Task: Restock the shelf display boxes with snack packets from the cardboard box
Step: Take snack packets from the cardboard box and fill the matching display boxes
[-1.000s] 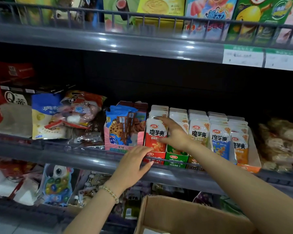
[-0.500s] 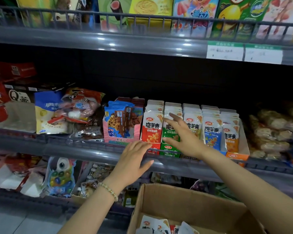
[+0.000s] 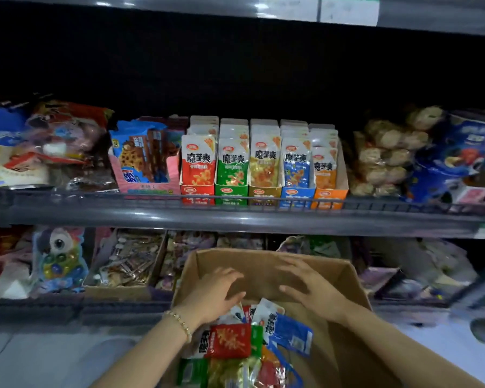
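Observation:
An open cardboard box (image 3: 266,263) stands below the middle shelf and holds a heap of loose snack packets (image 3: 230,344) in red, green, blue and yellow. My left hand (image 3: 213,296), with a bead bracelet at the wrist, hovers inside the box over the packets, fingers spread, holding nothing. My right hand (image 3: 310,294) is also inside the box, fingers spread and empty, above the packets' right side. On the shelf stand several display boxes (image 3: 263,193) side by side, red, green, yellow, blue and orange, packed with upright packets.
A pink cookie box (image 3: 144,166) stands left of the display boxes, with bagged snacks (image 3: 48,147) further left. Wrapped cakes (image 3: 387,155) and blue bags (image 3: 459,161) lie to the right. The grey shelf rail (image 3: 235,217) runs across. A tray of small snacks (image 3: 126,264) sits on the lower shelf.
Both hands have come down from the shelf's display boxes into the cardboard box. The camera has tilted down, so more of the box and its packets shows.

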{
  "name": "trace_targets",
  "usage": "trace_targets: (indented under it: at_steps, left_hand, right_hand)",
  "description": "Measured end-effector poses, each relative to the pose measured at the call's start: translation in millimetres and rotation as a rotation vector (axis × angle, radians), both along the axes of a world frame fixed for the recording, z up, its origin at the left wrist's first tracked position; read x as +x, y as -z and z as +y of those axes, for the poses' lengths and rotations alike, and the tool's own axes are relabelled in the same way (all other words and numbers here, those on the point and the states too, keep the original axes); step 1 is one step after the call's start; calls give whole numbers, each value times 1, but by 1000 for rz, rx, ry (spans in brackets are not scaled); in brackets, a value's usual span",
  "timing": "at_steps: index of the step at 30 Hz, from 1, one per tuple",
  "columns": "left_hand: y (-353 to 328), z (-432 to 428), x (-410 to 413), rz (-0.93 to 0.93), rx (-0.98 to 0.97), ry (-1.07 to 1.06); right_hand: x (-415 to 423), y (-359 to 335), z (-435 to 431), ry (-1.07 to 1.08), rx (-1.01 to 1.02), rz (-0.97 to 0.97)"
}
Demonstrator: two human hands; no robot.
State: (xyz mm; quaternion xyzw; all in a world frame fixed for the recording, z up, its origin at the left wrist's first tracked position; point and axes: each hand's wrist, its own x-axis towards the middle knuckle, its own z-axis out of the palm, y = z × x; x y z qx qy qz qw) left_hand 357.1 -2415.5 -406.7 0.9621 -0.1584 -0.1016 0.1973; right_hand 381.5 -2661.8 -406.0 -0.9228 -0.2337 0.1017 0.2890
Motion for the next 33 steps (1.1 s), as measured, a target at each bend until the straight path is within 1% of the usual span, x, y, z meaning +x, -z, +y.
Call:
trace_targets:
  at_steps: [2, 4, 7, 11, 12, 14, 16, 18, 21, 25, 27, 30, 33]
  left_hand:
    - [21, -5, 3, 81, 19, -7]
    - [44, -8, 6, 177, 47, -24]
    - [71, -16, 7, 297, 76, -42]
    - [96, -25, 4, 434, 112, -52]
    - [101, -24, 3, 458, 119, -55]
    - [110, -22, 4, 473, 135, -54]
    - [115, -19, 6, 472, 139, -50]
    - [119, -18, 9, 474, 132, -45]
    - [122, -17, 10, 474, 102, -40]
    - [120, -17, 12, 471, 17, -102]
    - [119, -17, 13, 462, -32, -134]
    - [109, -19, 12, 484, -78, -178]
    - [93, -19, 14, 504, -222, -189]
  right_hand:
    - [-4, 25, -8, 32, -30, 82]
    - [-4, 52, -11, 85, -25, 234]
    - [-3, 84, -12, 245, 108, 475]
    - [3, 138, -14, 399, 108, 585]
    - [8, 156, -15, 440, 147, 621]
    - [11, 165, -7, 511, 229, 646]
    - [8, 154, 4, 565, 309, 697]
    - [6, 156, 8, 584, 327, 731]
    - [11, 166, 6, 616, 327, 725]
    - [9, 166, 4, 608, 354, 791]
    - [6, 165, 6, 579, 383, 812]
    - [5, 152, 5, 501, 412, 773]
    - [10, 116, 5, 385, 403, 699]
